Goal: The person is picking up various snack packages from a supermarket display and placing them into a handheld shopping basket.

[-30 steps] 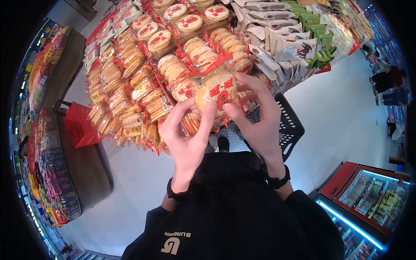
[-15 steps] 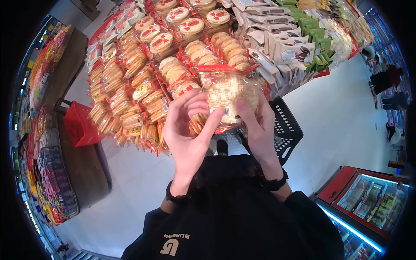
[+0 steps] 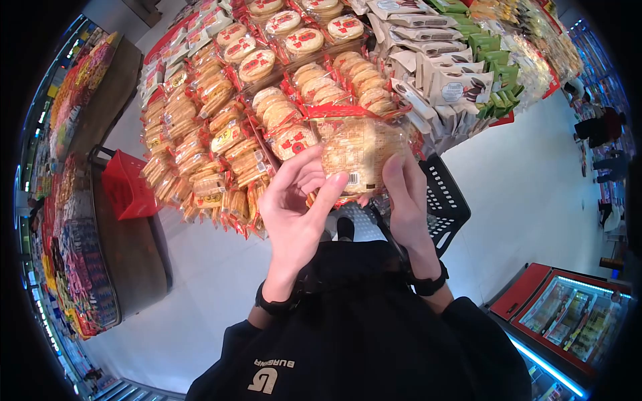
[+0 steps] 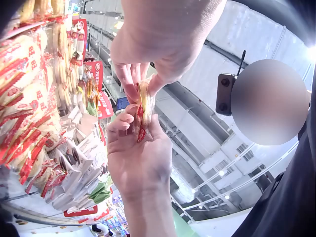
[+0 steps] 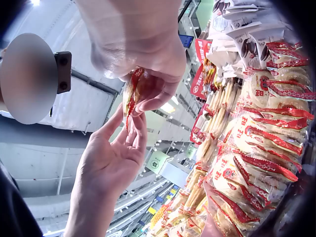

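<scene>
Left hand (image 3: pixel 294 210), right hand (image 3: pixel 406 200) pinching crinkly cracker packet (image 3: pixel 358 152)

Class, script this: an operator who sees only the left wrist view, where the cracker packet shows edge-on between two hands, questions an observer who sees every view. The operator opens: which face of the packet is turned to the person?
Observer: On the head view the cracker packet shows its plain back, with a barcode.
Operator: What lies under the hands?
Observer: A black basket, below the right hand.
Operator: Where is the left thumb?
Observer: The left hand presses its thumb beside the barcode.
</scene>
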Tool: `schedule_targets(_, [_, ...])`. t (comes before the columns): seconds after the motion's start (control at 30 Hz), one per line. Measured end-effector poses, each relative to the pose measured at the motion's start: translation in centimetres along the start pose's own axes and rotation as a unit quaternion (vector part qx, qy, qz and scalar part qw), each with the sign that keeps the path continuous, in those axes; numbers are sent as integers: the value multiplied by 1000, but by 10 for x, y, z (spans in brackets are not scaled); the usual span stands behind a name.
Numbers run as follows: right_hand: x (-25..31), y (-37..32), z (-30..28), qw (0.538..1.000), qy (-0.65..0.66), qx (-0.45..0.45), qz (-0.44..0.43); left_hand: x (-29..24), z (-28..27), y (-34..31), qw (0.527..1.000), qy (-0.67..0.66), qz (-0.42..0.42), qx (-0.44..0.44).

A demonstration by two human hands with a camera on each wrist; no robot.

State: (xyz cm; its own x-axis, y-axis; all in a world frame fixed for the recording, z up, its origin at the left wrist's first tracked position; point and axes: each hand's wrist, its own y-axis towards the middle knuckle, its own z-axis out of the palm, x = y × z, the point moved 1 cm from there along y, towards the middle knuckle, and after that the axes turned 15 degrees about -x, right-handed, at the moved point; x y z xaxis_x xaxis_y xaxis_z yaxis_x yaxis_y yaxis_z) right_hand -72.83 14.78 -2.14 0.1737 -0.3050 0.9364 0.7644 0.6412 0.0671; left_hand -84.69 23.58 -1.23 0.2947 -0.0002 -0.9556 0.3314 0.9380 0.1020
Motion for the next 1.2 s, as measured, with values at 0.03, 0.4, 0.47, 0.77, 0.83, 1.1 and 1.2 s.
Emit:
schedule_targets(0.03, [1, 0, 1, 1000, 4, -1, 1, 0, 0, 0, 1000, 2, -1, -1])
schedule_targets(0.4, [-18, 1, 9, 982, -72, 5, -175, -2, -4, 6, 831, 261, 485, -84])
schedule_targets(0.47, [-25, -5, 13, 983, -78, 24, -164, -2, -9, 2, 812, 311, 494, -29])
schedule_targets(0.77, [-22, 12, 20, 999, -30, -4, -32, 7, -23, 9, 844, 295, 443, -68])
schedule_targets(0.83, [-23, 12, 15, 998, -57, 0, -30, 6, -23, 11, 868, 278, 390, -128])
schedule_targets(1.1, [-21, 12, 7, 979, -192, -11, -62, 25, -31, 15, 998, 61, 5, 5])
schedule_targets(1.2, [-28, 19, -5, 938, -270, 16, -215, 19, -34, 12, 984, 176, 34, 10])
